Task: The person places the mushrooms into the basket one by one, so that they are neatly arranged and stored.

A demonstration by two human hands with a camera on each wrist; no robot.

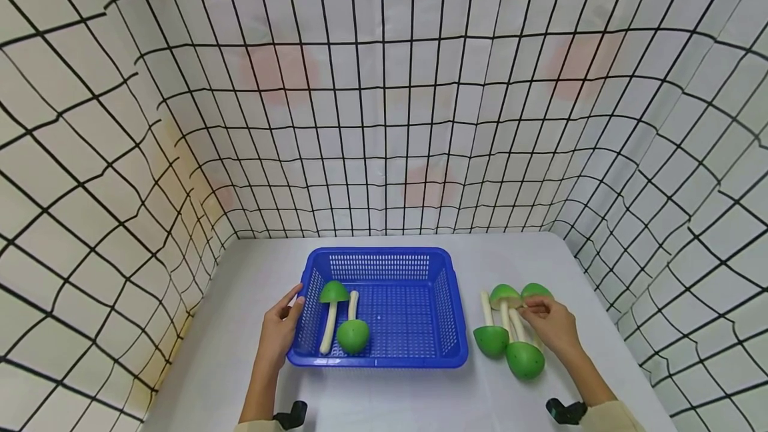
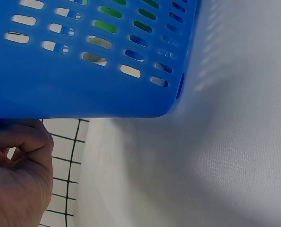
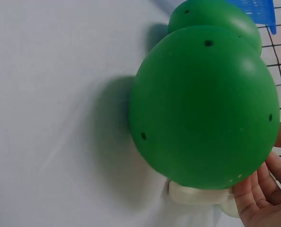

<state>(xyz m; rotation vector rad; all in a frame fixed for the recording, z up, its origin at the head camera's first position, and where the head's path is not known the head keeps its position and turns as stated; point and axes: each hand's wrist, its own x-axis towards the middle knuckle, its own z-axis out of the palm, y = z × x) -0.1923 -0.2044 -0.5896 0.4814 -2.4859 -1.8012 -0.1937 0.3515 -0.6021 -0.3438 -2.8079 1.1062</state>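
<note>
A blue plastic basket [image 1: 384, 363] with slotted walls holds two toy mushrooms, one cap-up [image 1: 333, 292] and one cap-down [image 1: 353, 337], both with green caps and cream stems. At its left rim, my left hand [image 1: 278, 329] grips the edge with curled fingers, also seen in the left wrist view [image 2: 17, 165]. Right of the basket lies a group of several green toy mushrooms [image 1: 491, 341]. My right hand [image 1: 552, 327] is among their stems, fingertips by the stem of the front mushroom [image 1: 525, 360]. In the right wrist view that cap [image 3: 204, 106] hides the fingertips' contact.
Everything lies on a white-covered table [image 1: 420, 395]. Black grid netting [image 1: 384, 125] over white sheeting walls the back and both sides. A dark wrist strap device sits on each wrist.
</note>
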